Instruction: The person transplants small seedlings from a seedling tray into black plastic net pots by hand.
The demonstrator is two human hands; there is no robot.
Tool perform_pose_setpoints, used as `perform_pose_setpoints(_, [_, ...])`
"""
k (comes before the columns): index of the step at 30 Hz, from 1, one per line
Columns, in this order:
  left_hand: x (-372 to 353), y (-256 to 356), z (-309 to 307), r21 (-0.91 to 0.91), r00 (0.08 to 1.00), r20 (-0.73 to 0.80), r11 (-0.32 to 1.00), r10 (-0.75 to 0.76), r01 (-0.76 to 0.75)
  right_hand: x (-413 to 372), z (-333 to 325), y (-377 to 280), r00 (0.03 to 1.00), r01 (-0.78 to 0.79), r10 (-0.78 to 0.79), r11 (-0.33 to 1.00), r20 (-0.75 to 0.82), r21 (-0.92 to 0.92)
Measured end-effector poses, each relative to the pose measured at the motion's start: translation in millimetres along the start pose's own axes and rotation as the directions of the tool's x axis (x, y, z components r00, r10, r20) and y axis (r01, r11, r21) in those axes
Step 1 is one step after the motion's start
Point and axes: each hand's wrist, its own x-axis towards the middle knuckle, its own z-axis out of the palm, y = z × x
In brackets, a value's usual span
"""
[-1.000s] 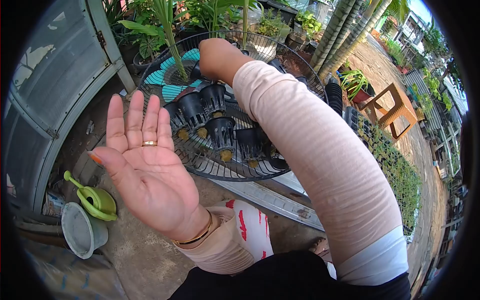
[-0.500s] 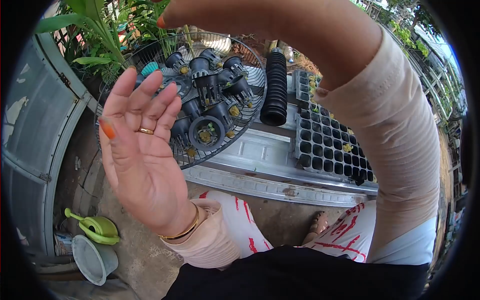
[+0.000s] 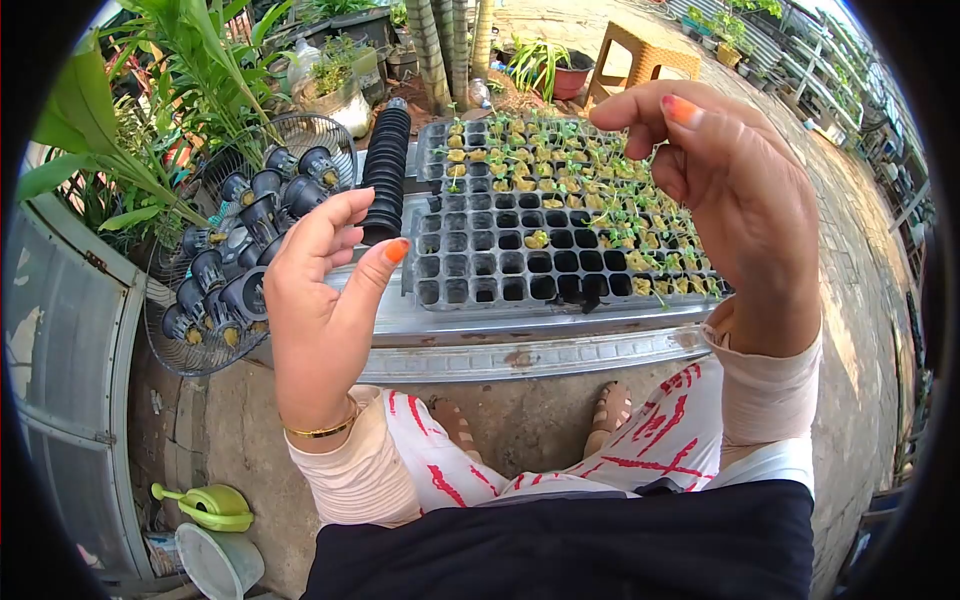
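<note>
My left hand (image 3: 325, 290) is raised in front of the wire basket and the near left corner of the seedling tray. Its thumb stands apart from the loosely bent fingers, and it holds nothing. Above the right side of the black seedling tray (image 3: 455, 243) hovers my right hand (image 3: 740, 190), fingers loosely curled, with no object visible in it. Green seedlings (image 3: 625, 225) in yellowish plugs fill many tray cells; several front-left cells are bare. Black net pots (image 3: 262, 218), some with yellowish plugs, lie in the wire basket (image 3: 165, 345).
A stack of nested black pots (image 3: 387, 165) lies between basket and tray on a metal bench (image 3: 540, 362). A green watering can (image 3: 215, 508) and pale bucket (image 3: 220, 565) stand lower left. Behind are a tan stool (image 3: 645, 55) and leafy plants (image 3: 190, 75).
My right hand has moved from the upper left, over the basket, to the right above the tray. My left hand has turned and lowered slightly. The view has shifted right, showing the tray's seedlings.
</note>
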Motion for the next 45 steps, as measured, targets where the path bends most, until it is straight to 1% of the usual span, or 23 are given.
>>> perform_pose_setpoints(1, [-1.3, 5.6, 7.6, 0.033, 0.998, 0.062, 0.999, 0.029, -0.031, -9.2, -12.9, 3.8, 1.0, -0.008, 0.008, 1.0, -0.007, 0.004])
perform_pose_setpoints(3, [-1.3, 26.1, 27.2, 0.054, 0.993, 0.109, 0.997, 0.049, -0.056, -21.8, -34.0, 9.7, 0.99, -0.117, 0.133, 0.966, -0.056, 0.23])
perform_pose_setpoints(5, [-1.1, 42.4, 47.2, 0.081, 0.963, 0.226, 0.982, 0.149, -0.171, -31.8, -40.0, 18.3, 0.983, -0.114, 0.15, 0.952, -0.11, 0.283])
perform_pose_setpoints(7, [3.1, 53.1, 62.4, 0.096, 0.943, 0.278, 0.972, 0.182, -0.216, -34.5, -35.1, 21.5, 0.957, -0.001, 0.055, 0.982, -0.283, 0.189])
perform_pose_setpoints(8, [5.5, 57.0, 68.1, 0.121, 0.923, 0.331, 0.961, 0.195, -0.247, -38.0, -37.5, 33.0, 0.951, 0.088, -0.032, 0.982, -0.307, 0.169])
perform_pose_setpoints(9, [7.8, 60.7, 72.8, 0.145, 0.9, 0.384, 0.949, 0.207, -0.28, -41.8, -42.8, 37.2, 0.948, 0.089, -0.027, 0.979, -0.318, 0.184])
perform_pose_setpoints(11, [13.2, 66.6, 79.0, 0.191, 0.891, 0.412, 0.937, 0.192, -0.291, -52.0, -51.0, 42.6, 0.959, -0.032, 0.049, 0.997, -0.28, 0.064])
perform_pose_setpoints(13, [16.4, 63.8, 84.4, 0.208, 0.909, 0.382, 0.943, 0.166, -0.259, -57.9, -57.8, 42.8, 0.954, -0.031, 0.061, 0.994, -0.292, 0.106])
perform_pose_setpoints(15, [14.9, 60.7, 89.1, 0.23, 0.912, 0.385, 0.942, 0.144, -0.246, -61.6, -63.5, 43.7, 0.956, -0.116, 0.13, 0.991, -0.262, 0.069])
perform_pose_setpoints(16, [12.3, 59.3, 91.4, 0.217, 0.904, 0.401, 0.944, 0.147, -0.249, -61.4, -63.1, 45.7, 0.948, -0.085, 0.095, 0.995, -0.303, 0.047])
perform_pose_setpoints(19, [12.5, 55.9, 104.0, 0.167, 0.878, 0.433, 0.939, 0.205, -0.302, -61.7, -65.8, 50.2, 0.939, -0.089, 0.085, 0.996, -0.334, 0.003])
perform_pose_setpoints(20, [12.5, 54.2, 104.5, 0.168, 0.873, 0.447, 0.94, 0.196, -0.298, -61.2, -62.5, 49.4, 0.933, -0.096, 0.088, 0.995, -0.348, -0.006])
perform_pose_setpoints(23, [13.2, 49.5, 110.2, 0.157, 0.86, 0.467, 0.939, 0.203, -0.307, -62.6, -58.1, 44.2, 0.941, -0.123, 0.087, 0.988, -0.327, -0.092])
perform_pose_setpoints(25, [12.4, 46.7, 110.1, 0.159, 0.864, 0.457, 0.937, 0.21, -0.312, -62.1, -55.5, 39.2, 0.962, -0.155, 0.106, 0.97, -0.252, -0.185])
perform_pose_setpoints(27, [12.6, 44.3, 110.0, 0.147, 0.831, 0.494, 0.918, 0.255, -0.369, -60.5, -49.8, 42.4, 0.959, -0.142, 0.094, 0.975, -0.267, -0.169])
perform_pose_setpoints(29, [11.6, 40.9, 112.4, 0.119, 0.818, 0.501, 0.913, 0.284, -0.391, -60.1, -51.0, 44.2, 0.991, -0.086, 0.053, 0.956, -0.123, -0.279])
perform_pose_setpoints(31, [9.1, 40.0, 115.7, 0.121, 0.797, 0.543, 0.915, 0.264, -0.385, -58.3, -48.9, 45.6, 0.99, -0.106, 0.072, 0.948, -0.121, -0.301])
perform_pose_setpoints(33, [6.5, 40.2, 118.5, 0.121, 0.792, 0.553, 0.916, 0.259, -0.383, -55.7, -50.4, 47.0, 0.996, -0.065, 0.081, 0.907, 0.02, -0.416])
perform_pose_setpoints(34, [5.2, 40.9, 119.3, 0.151, 0.794, 0.553, 0.906, 0.253, -0.394, -54.6, -47.8, 48.6, 0.995, -0.074, 0.097, 0.91, 0.036, -0.407])
perform_pose_setpoints(38, [5.1, 43.0, 125.2, 0.197, 0.787, 0.574, 0.895, 0.225, -0.4, -51.1, -44.8, 56.9, 0.993, -0.068, 0.102, 0.895, 0.053, -0.441])
perform_pose_setpoints(40, [5.0, 42.1, 128.3, 0.209, 0.784, 0.581, 0.892, 0.216, -0.401, -51.1, -44.7, 59.0, 0.996, -0.088, 0.082, 0.888, -0.033, -0.451])
perform_pose_setpoints(43, [4.2, 39.7, 131.7, 0.227, 0.775, 0.596, 0.881, 0.212, -0.415, -52.1, -47.4, 61.6, 0.994, -0.096, 0.063, 0.896, -0.09, -0.433])
perform_pose_setpoints(45, [4.2, 38.5, 133.8, 0.231, 0.764, 0.607, 0.872, 0.218, -0.432, -52.8, -49.6, 62.5, 0.993, -0.104, 0.074, 0.894, -0.087, -0.435])
